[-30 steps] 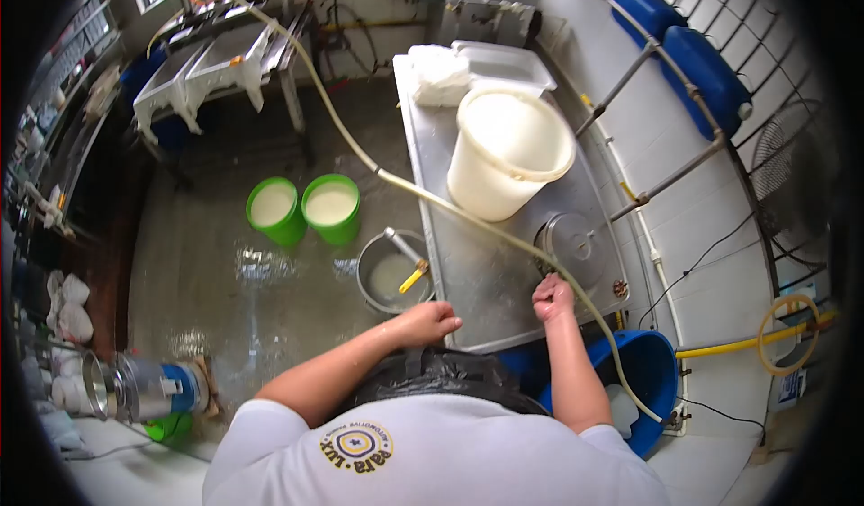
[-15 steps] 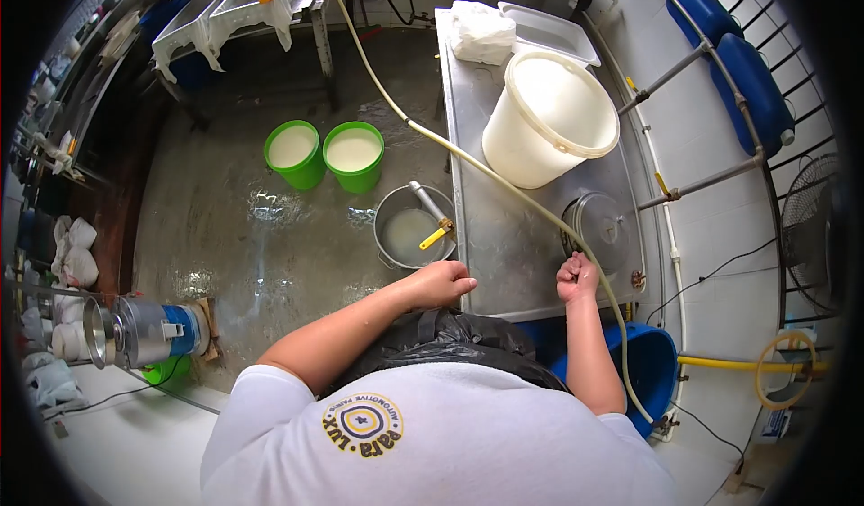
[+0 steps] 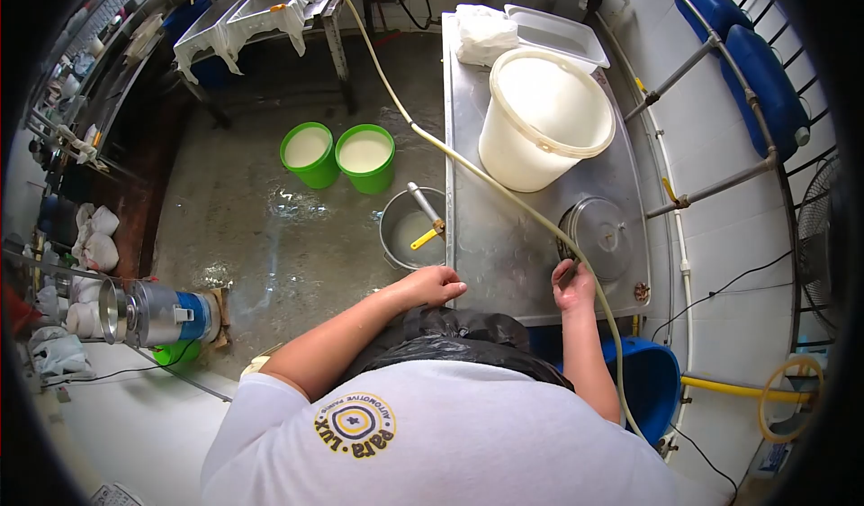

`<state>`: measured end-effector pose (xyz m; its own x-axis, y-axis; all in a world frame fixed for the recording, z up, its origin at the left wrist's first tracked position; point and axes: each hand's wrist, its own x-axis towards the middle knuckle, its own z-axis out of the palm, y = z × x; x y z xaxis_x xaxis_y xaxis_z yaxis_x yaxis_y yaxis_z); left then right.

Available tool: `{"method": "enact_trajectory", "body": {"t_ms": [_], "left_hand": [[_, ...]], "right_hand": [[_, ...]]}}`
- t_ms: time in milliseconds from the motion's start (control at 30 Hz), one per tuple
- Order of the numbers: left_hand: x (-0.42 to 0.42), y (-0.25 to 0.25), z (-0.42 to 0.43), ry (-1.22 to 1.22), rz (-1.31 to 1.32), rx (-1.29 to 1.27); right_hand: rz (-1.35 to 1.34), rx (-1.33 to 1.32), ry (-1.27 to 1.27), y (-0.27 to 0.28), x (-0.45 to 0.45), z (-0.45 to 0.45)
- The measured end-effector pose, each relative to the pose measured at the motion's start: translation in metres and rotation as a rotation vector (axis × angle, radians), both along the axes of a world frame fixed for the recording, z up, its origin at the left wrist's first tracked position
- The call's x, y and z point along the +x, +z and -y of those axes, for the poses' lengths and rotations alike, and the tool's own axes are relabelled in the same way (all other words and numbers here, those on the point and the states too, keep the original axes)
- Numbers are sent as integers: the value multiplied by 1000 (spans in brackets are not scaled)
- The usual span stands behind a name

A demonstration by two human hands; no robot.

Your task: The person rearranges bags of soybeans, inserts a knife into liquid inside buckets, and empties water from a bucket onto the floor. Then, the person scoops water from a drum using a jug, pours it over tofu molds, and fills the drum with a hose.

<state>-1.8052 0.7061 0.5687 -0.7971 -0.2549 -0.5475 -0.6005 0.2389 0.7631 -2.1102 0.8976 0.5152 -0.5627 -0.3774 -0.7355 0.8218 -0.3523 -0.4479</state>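
My left hand (image 3: 434,284) hovers by the front left corner of the steel table, fingers curled under and thumb out, with nothing visible in it. Close to it, on the floor, stands a metal pot (image 3: 392,252) of cloudy liquid. A metal pipe valve with a yellow lever (image 3: 423,239) lies across this pot's rim. My right hand (image 3: 576,288) is palm up with fingers curled around something small and dark that I cannot make out. Just beyond it, a round metal lid (image 3: 601,236) covers a vessel on the table. A pale hose (image 3: 504,188) runs past the right hand.
On the steel table (image 3: 486,272) stand a big white bucket (image 3: 522,150), a white bag (image 3: 486,33) and a tray (image 3: 562,33). Two green buckets (image 3: 319,175) of whitish liquid sit on the wet floor. A blue barrel (image 3: 661,371) is at my right, a metal machine (image 3: 166,312) at left.
My right hand has turned palm up, showing the dark thing in its fingers. My left hand has shifted slightly left. The view has swung a little.
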Motion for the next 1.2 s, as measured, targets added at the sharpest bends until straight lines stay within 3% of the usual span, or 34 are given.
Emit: {"method": "enact_trajectory", "body": {"t_ms": [100,167,200,900,1200], "left_hand": [[0,-3,-5,26,51,3],[2,-4,-8,62,22,-32],[2,-5,-10,66,29,-34],[-11,14,-32,171,-1,-62],[4,-8,-26,232,18,5]], "right_hand": [[25,59,-73,-7,-12,0],[189,-197,71,-20,-23,-9],[196,-199,74,-28,-28,-11],[198,43,117,-15,-35,4],[163,50,146,-9,-27,7]]}}
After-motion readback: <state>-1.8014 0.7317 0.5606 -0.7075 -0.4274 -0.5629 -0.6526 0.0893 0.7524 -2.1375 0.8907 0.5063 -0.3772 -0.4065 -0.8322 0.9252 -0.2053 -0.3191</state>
